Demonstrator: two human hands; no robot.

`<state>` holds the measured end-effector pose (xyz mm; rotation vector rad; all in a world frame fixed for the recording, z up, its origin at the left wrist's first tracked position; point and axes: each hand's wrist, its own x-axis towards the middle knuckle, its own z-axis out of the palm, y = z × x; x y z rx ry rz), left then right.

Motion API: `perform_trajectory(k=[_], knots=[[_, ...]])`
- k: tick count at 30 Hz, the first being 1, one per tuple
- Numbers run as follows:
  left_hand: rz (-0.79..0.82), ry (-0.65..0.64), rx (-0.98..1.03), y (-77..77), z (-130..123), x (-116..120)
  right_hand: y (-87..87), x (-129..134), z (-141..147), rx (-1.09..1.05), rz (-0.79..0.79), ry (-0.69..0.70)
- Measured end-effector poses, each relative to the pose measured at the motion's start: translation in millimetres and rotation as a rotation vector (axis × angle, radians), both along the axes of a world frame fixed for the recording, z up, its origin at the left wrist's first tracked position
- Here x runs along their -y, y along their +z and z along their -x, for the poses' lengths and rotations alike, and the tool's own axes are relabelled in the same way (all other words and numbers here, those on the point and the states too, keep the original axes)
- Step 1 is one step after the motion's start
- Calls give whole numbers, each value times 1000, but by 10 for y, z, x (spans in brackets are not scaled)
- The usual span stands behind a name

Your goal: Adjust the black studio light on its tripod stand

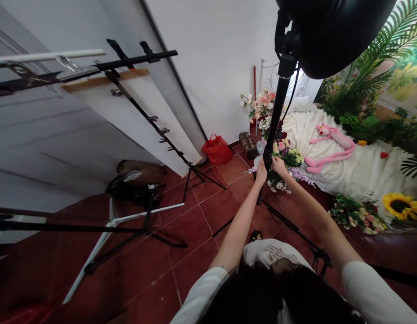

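Observation:
A black light stand (275, 118) rises in front of me, with a large black lamp head (333, 31) at its top. My left hand (261, 173) grips the stand's collar from the left, its fingers partly hidden behind the pole. From the other side, my right hand (279, 165) is closed at the same collar, fingers bent against it. Whatever small part lies under the right fingers is too hidden to make out. A thin black cable (291, 96) hangs from the lamp beside the pole. The stand's legs spread over the red tiled floor (228, 198) below.
Left stands a black backdrop frame with clips and a white panel (161, 126). A red plastic bag (217, 149) sits by the wall. On the right, a pink plush toy (336, 141) lies on a white furry cover (370, 173), amid artificial flowers and a sunflower (401, 205). Tripod legs cross the floor.

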<state>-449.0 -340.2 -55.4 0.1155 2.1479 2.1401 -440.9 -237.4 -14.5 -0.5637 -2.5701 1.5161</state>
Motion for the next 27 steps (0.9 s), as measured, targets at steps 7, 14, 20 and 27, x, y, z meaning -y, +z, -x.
perform_trajectory(k=[7, 14, 20, 27], knots=[[30, 34, -2, 16, -63, -39, -249, -230, -950, -1, 341, 30], [139, 227, -95, 28, -455, -126, -596, -779, -2298, -84, 434, -369], [236, 261, 67, -387, -1050, -294, -776, -949, -3221, -108, 462, -666], [78, -373, 154, -774, -1669, -943, -823, -1201, -3814, -285, 648, -1079]])
